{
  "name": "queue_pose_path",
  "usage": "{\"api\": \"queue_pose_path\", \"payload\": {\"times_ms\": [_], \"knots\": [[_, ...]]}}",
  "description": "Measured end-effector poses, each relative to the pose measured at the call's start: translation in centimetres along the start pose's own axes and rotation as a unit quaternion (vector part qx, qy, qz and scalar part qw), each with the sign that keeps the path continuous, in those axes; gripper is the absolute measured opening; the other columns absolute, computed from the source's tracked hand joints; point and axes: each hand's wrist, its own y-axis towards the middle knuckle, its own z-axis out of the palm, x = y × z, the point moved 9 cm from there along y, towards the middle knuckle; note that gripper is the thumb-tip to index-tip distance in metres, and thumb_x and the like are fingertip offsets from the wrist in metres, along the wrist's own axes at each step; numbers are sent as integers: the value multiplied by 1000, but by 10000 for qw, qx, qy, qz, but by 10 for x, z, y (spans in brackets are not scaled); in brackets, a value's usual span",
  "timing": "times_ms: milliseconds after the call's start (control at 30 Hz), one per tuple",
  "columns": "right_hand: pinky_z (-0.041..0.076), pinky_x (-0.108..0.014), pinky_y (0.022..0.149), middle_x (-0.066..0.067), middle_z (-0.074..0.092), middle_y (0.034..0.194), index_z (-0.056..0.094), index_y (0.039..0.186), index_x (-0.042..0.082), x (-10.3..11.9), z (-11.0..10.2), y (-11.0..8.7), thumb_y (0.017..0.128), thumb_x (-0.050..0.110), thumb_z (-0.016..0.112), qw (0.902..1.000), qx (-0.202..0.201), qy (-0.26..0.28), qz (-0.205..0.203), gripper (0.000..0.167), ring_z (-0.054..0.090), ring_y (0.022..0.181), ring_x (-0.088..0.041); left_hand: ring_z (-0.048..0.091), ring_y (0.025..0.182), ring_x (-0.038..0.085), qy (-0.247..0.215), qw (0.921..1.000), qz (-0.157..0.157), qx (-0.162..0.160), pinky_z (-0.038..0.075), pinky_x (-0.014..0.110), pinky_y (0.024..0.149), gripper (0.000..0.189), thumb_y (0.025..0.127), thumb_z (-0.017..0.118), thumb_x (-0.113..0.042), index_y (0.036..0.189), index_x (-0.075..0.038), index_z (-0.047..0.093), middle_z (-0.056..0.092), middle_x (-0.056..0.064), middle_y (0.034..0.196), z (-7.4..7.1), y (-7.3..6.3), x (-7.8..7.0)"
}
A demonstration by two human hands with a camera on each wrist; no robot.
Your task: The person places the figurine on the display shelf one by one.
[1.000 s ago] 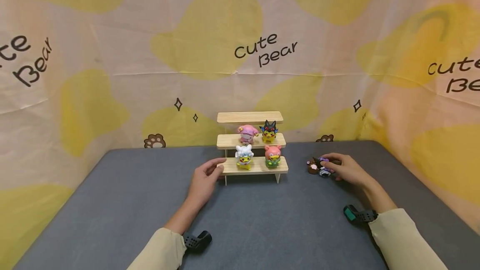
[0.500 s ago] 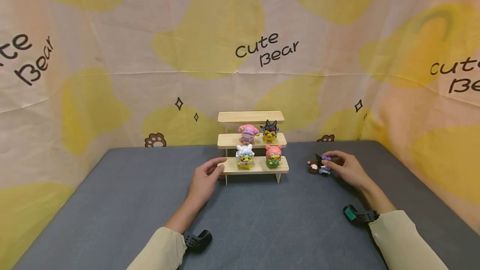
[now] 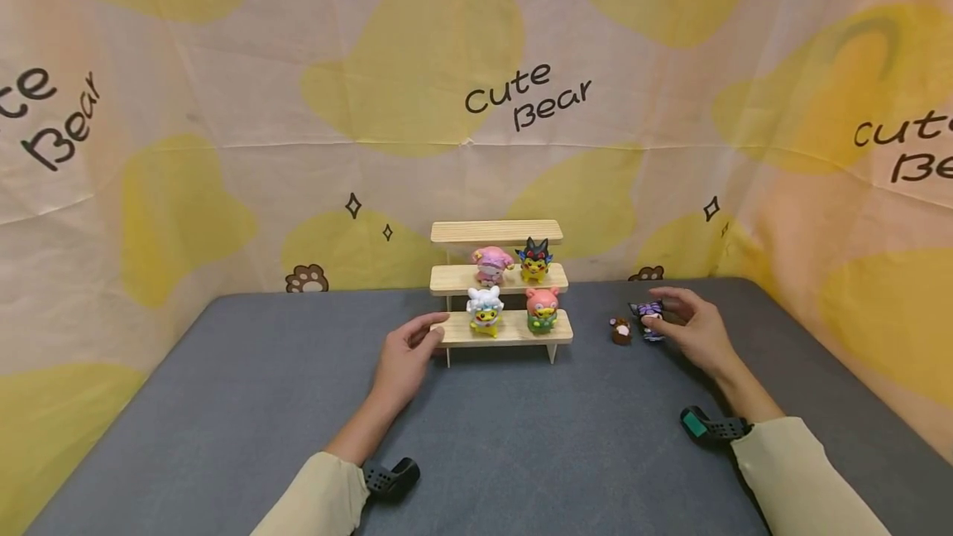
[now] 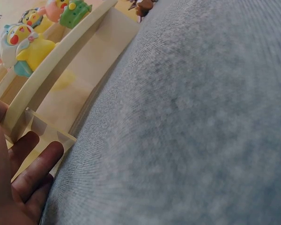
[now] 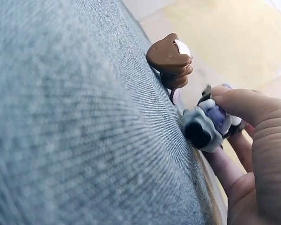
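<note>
A three-tier wooden display stand (image 3: 500,336) stands mid-table with small figurines on its two lower shelves. My left hand (image 3: 404,361) holds the left end of its lowest shelf, thumb by the edge and other fingers below, as the left wrist view shows. On that shelf are a white-hooded yellow figurine (image 3: 486,313) and a pink-and-green figurine (image 3: 542,311). At right, my right hand (image 3: 696,329) pinches a purple-and-black figurine (image 5: 210,124) between thumb and fingers, close to the cloth. Left of it, a small brown figurine (image 3: 620,331) lies on the table.
The middle shelf carries a pink figurine (image 3: 491,266) and a black-eared yellow figurine (image 3: 534,261). Above them is the bare top shelf (image 3: 496,232). Grey cloth covers the table (image 3: 521,445). A printed fabric backdrop (image 3: 417,64) rises behind and at both sides.
My right hand has shifted the purple-and-black figurine slightly right and turned it more upright, opening a gap from the brown figurine. The left hand stays on the stand.
</note>
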Motion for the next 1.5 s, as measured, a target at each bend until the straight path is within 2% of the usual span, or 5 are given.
{"api": "queue_pose_path", "payload": {"times_ms": [233,533,833,1067,1500], "knots": [[48,-6,78,-30,59,137,51,146,0,-6,1,0,87,12,80,9991,191,-31,388,67,51,101,21,72,91,14,44,10000,-15,-13,59,37,81,26,100,63,-17,122,-11,73,73,16,121,-1,0,0],[49,-9,76,-29,66,123,63,129,-6,-13,9,0,89,15,78,9968,564,-350,454,47,57,89,15,72,95,18,-17,10000,-10,38,59,37,82,27,100,64,-19,124,-11,73,72,15,124,0,-1,0],[52,-14,73,14,65,101,59,126,-6,-19,7,-1,88,14,79,9962,493,-21,711,47,60,87,11,72,92,15,136,9999,-47,25,59,36,82,25,100,64,-16,123,-11,73,72,15,123,-1,0,1],[51,-18,69,2,65,113,59,134,-2,-15,4,-1,88,16,80,9973,326,-160,634,54,58,89,11,72,91,14,137,9999,-51,-12,59,36,82,26,100,64,-17,122,-11,73,73,15,122,-2,0,2],[49,-14,68,24,60,95,62,121,2,-14,-3,-1,87,18,81,9964,-113,79,834,42,61,85,10,74,92,19,36,10000,71,2,60,34,79,25,100,65,-17,123,-11,73,73,16,122,-1,-3,-2]]}}
